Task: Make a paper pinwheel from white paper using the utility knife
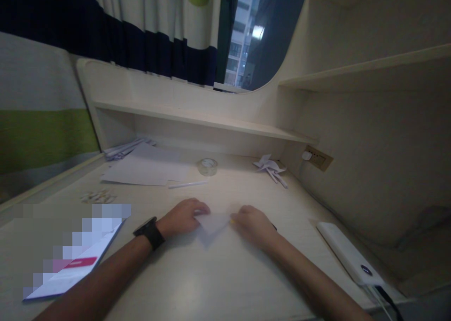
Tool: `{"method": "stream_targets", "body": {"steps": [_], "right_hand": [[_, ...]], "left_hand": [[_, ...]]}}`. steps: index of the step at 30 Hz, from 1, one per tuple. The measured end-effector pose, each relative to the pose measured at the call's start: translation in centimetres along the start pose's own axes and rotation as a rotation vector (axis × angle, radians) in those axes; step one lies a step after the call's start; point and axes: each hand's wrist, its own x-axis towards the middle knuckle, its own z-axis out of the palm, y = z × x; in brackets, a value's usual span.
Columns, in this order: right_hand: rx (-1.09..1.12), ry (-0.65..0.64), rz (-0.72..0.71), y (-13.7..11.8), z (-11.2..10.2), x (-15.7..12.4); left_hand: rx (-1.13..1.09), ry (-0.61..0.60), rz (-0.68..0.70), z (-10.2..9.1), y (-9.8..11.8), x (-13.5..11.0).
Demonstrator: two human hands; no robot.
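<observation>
Taking the folded white paper (213,221) as the centre of the dial, its outer corners are covered by the fingers, and blur hides its creases. A yellow speck at the right fingertips is too small to identify, as is a dark bit showing beyond the right wrist. At between 8 and 9 o'clock, blocky pixels mask most of a flat item with a pink band (82,262), partly behind the left forearm. Both forearms are cut off by the lower edge.

The left hand (185,217), with a black wristwatch (150,233) at its wrist, reaches in from 8 o'clock, thumb and fingers pinching the paper's left corner. The right hand (254,224) comes from 4 o'clock, fingers curled, fingertips closed on the right corner. The hands are apart, the paper spanning between them low over the desk (183,288).

On this pale desktop, a tape roll (207,173) lies at 12, a thin white stick (188,184) at 11, paper sheets (144,166) at 10, and paper pinwheels (269,165) between 1 and 2. A long white device (343,250) with cables sits between 3 and 4; a wall socket (321,159) is at 2. Beyond 12, a striped curtain (158,48) hangs beside a window (243,39).
</observation>
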Motion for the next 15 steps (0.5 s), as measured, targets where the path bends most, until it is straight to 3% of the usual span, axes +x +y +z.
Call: {"method": "stream_targets", "body": {"steps": [4,7,10,15], "right_hand": [[-0.011,0.001,0.004,-0.1,0.1,0.0],[-0.02,0.009,0.012,-0.3,0.2,-0.2],[-0.03,0.019,0.015,-0.5,0.2,-0.3],[-0.036,0.017,0.041,-0.6,0.4,-0.4]], "left_hand": [[-0.157,-0.109,0.073,-1.7,-0.8,-0.2],[-0.281,-0.055,0.035,-1.9,-0.8,0.0],[-0.097,0.097,-0.071,-0.5,0.2,0.4],[0.294,0.069,0.025,2.5,1.6,0.1]]}}
